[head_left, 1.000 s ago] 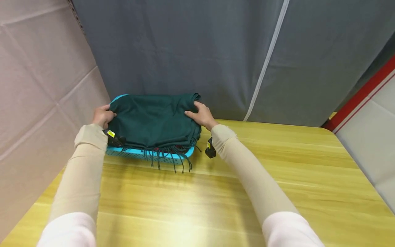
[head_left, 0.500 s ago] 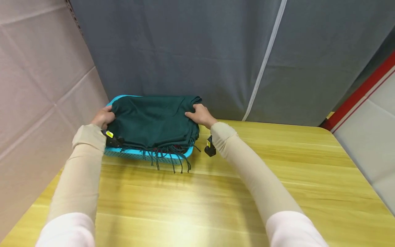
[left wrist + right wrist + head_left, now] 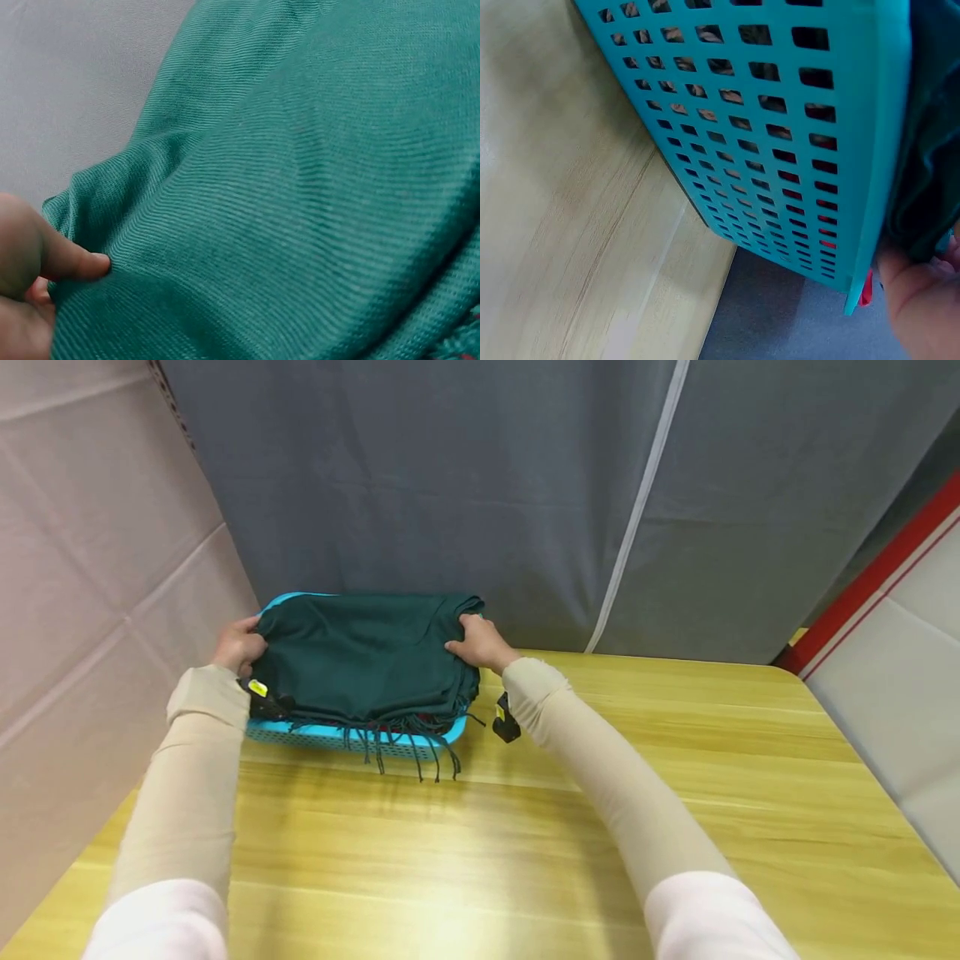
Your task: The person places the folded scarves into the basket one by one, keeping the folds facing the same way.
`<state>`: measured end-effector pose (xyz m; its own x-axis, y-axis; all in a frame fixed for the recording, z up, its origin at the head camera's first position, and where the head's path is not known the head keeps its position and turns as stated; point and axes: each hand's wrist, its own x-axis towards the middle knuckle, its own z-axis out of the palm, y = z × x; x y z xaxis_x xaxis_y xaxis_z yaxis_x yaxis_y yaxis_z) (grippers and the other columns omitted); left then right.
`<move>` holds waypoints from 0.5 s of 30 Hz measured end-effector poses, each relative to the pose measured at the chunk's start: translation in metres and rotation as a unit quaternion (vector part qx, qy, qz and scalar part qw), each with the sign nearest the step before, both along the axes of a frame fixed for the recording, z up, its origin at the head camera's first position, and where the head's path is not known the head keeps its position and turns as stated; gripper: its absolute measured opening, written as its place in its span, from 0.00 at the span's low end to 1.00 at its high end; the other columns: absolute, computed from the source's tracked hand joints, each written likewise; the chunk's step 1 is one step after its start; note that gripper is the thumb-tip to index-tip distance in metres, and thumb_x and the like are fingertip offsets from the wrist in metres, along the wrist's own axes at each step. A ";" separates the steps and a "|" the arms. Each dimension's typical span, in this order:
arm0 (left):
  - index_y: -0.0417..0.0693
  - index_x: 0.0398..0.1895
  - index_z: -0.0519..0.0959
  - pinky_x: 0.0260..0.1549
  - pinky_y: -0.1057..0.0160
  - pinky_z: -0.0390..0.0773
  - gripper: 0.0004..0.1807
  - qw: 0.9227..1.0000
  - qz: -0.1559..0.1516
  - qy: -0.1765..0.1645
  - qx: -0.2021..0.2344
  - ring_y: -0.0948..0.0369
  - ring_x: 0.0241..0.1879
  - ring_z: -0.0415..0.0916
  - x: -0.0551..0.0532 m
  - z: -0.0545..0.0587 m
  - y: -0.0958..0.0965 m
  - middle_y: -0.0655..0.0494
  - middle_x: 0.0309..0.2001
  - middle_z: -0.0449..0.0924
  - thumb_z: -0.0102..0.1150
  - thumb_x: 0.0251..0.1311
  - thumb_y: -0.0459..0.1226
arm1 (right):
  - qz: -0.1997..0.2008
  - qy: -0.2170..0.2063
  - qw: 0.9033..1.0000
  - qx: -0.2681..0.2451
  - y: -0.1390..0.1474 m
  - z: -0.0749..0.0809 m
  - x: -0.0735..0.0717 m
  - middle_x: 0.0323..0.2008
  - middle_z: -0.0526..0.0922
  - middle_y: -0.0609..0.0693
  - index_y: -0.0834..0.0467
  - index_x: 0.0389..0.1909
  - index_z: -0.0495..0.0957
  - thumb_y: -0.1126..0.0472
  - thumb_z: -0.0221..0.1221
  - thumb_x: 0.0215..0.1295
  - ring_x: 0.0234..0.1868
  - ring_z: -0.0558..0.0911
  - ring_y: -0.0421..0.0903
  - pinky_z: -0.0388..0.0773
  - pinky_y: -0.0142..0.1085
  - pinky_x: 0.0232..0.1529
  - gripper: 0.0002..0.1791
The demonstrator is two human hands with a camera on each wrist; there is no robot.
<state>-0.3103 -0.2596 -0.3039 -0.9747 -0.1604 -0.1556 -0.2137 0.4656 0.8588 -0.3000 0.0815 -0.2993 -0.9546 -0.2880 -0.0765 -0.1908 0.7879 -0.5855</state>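
Observation:
A folded dark green scarf [image 3: 360,656] with a fringe lies over a blue plastic basket [image 3: 337,737], its strands hanging past the front rim. At its left edge my left hand [image 3: 240,645] pinches the fabric, thumb on top; the left wrist view shows that thumb [image 3: 75,262] pressing into the green weave. My right hand [image 3: 482,643] grips the scarf's back right corner. In the right wrist view its fingers [image 3: 915,289] are at the dark fabric just beside the basket rim. Some red fabric [image 3: 390,727] shows beneath the scarf.
The basket stands at the back left of a wooden table [image 3: 570,827], close to a grey curtain [image 3: 450,485]. A pale cloth wall [image 3: 97,610] rises on the left. A red-edged white panel [image 3: 900,652] borders the right side.
Both hands keep hold of the scarf. Its back right corner and my right hand have come down slightly. The whole head view has shifted a little.

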 end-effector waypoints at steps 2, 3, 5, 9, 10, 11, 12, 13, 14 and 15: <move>0.42 0.66 0.50 0.10 0.72 0.59 0.35 1.000 0.003 0.007 0.002 0.70 0.10 0.61 0.001 -0.001 -0.001 0.36 0.53 0.58 0.33 0.49 0.23 | 0.001 0.012 1.000 0.013 -0.002 0.000 0.000 0.63 0.56 0.60 0.66 0.64 0.53 0.57 0.52 0.63 0.63 0.57 0.54 0.59 0.40 0.59 0.32; 0.41 0.65 0.52 0.09 0.72 0.59 0.34 1.000 0.007 0.010 -0.001 0.70 0.10 0.60 0.001 -0.002 -0.001 0.37 0.50 0.60 0.35 0.49 0.23 | 0.002 0.019 1.000 0.019 -0.003 0.000 0.000 0.62 0.58 0.60 0.66 0.63 0.54 0.57 0.52 0.63 0.62 0.58 0.55 0.60 0.40 0.58 0.32; 0.39 0.64 0.56 0.09 0.71 0.60 0.32 1.000 0.013 0.019 -0.018 0.70 0.11 0.59 0.002 -0.002 -0.002 0.38 0.48 0.63 0.38 0.50 0.23 | 0.001 0.034 0.999 0.032 -0.005 -0.001 0.001 0.60 0.61 0.61 0.66 0.62 0.57 0.57 0.53 0.62 0.61 0.61 0.56 0.63 0.40 0.56 0.31; 0.36 0.60 0.63 0.09 0.69 0.60 0.28 0.996 0.038 0.037 -0.073 0.70 0.14 0.61 0.006 -0.002 -0.005 0.37 0.48 0.67 0.47 0.52 0.25 | -0.007 0.056 0.998 0.038 -0.006 0.000 0.002 0.58 0.66 0.60 0.65 0.60 0.61 0.56 0.56 0.59 0.58 0.66 0.54 0.67 0.39 0.53 0.30; 0.37 0.60 0.64 0.10 0.70 0.62 0.27 0.994 0.041 0.043 -0.088 0.71 0.16 0.61 0.006 -0.001 -0.006 0.36 0.51 0.67 0.49 0.52 0.26 | -0.010 0.060 0.998 0.036 -0.006 0.001 0.003 0.58 0.66 0.60 0.65 0.59 0.62 0.56 0.57 0.59 0.57 0.67 0.53 0.68 0.39 0.52 0.30; 0.37 0.59 0.64 0.12 0.71 0.62 0.27 0.993 0.044 0.049 -0.101 0.71 0.18 0.61 0.006 -0.001 -0.007 0.36 0.51 0.67 0.50 0.52 0.26 | -0.014 0.065 0.997 0.033 -0.005 0.003 0.004 0.57 0.67 0.59 0.65 0.58 0.64 0.56 0.58 0.58 0.56 0.68 0.53 0.69 0.39 0.51 0.30; 0.36 0.58 0.65 0.14 0.73 0.63 0.27 0.991 0.044 0.056 -0.113 0.71 0.21 0.62 0.006 0.000 -0.008 0.35 0.52 0.67 0.51 0.51 0.25 | -0.016 0.070 0.997 0.029 -0.004 0.004 0.004 0.55 0.69 0.59 0.65 0.57 0.66 0.56 0.58 0.58 0.54 0.70 0.52 0.70 0.38 0.50 0.28; 0.36 0.58 0.66 0.17 0.74 0.64 0.27 0.990 0.041 0.063 -0.123 0.67 0.25 0.66 0.006 0.001 -0.008 0.34 0.52 0.67 0.51 0.50 0.25 | -0.019 0.075 0.997 0.024 -0.003 0.005 0.004 0.55 0.70 0.59 0.65 0.56 0.67 0.56 0.58 0.57 0.54 0.70 0.52 0.70 0.38 0.49 0.27; 0.35 0.57 0.66 0.20 0.76 0.64 0.27 0.988 0.035 0.068 -0.134 0.64 0.29 0.68 0.006 0.002 -0.009 0.33 0.52 0.67 0.52 0.50 0.24 | -0.020 0.081 0.996 0.020 -0.001 0.006 0.004 0.54 0.70 0.59 0.64 0.55 0.68 0.56 0.58 0.57 0.53 0.71 0.52 0.71 0.38 0.48 0.26; 0.34 0.57 0.66 0.23 0.75 0.65 0.27 0.987 0.029 0.072 -0.140 0.60 0.34 0.70 0.005 0.003 -0.009 0.32 0.52 0.67 0.51 0.49 0.24 | -0.020 0.087 0.996 0.016 0.000 0.007 0.004 0.52 0.72 0.59 0.64 0.53 0.70 0.57 0.58 0.57 0.51 0.72 0.52 0.71 0.38 0.47 0.24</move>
